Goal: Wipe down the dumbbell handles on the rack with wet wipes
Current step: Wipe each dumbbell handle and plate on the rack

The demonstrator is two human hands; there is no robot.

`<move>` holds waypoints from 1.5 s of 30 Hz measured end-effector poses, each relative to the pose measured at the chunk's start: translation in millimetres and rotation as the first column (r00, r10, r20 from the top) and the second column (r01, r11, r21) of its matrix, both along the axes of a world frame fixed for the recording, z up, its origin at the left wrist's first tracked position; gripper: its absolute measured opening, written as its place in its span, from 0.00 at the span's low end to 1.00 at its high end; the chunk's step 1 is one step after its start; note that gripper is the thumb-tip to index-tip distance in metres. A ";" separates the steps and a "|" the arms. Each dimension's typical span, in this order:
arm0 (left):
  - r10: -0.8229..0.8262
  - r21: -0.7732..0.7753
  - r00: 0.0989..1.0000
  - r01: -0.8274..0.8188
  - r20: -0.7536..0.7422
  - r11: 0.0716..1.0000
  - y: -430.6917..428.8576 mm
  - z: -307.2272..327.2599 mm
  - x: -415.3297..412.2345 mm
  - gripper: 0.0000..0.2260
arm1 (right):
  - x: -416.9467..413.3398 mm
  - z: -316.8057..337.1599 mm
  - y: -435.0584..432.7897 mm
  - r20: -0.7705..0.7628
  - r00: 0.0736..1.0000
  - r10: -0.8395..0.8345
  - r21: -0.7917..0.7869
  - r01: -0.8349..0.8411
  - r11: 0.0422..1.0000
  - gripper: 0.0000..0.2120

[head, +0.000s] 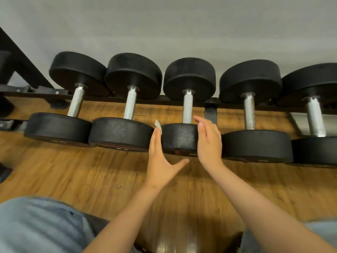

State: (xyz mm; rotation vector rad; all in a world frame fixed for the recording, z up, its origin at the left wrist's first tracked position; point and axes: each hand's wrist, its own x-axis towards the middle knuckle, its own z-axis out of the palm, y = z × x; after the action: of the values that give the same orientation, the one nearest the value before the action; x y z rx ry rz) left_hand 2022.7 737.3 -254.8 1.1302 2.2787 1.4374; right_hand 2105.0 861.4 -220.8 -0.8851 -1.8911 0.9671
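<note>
Wet wipe (158,126): mostly hidden behind left hand (160,157); one corner shows. Rightmost dumbbell (315,116) cut off at right edge. Markings (121,148) on near heads unreadable.

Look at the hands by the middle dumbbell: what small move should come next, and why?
Probably bring the left hand and its wipe up onto the middle dumbbell's handle. The wipe shows above that hand, beside the near head, not yet on the bare metal handle, while the right hand is at the head's other side.

We log soft, even indoor light. Glare patch on the wood floor (91,170) at bottom edge. Wide-angle bowing; lower corners blurred, possibly motion.
</note>
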 end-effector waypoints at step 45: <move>-0.431 -0.042 0.853 0.439 -0.296 0.897 95.8 90.8 74.0 0.13 | 164.9 55.5 52.0 0.259 0.938 -0.231 0.351 0.131 0.927 0.08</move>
State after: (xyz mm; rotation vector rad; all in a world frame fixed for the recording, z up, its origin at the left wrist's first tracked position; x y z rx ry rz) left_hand 2096.7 833.1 -164.1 1.8398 1.9840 1.1821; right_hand 2270.0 913.5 -165.3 -1.0228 -2.0961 0.4002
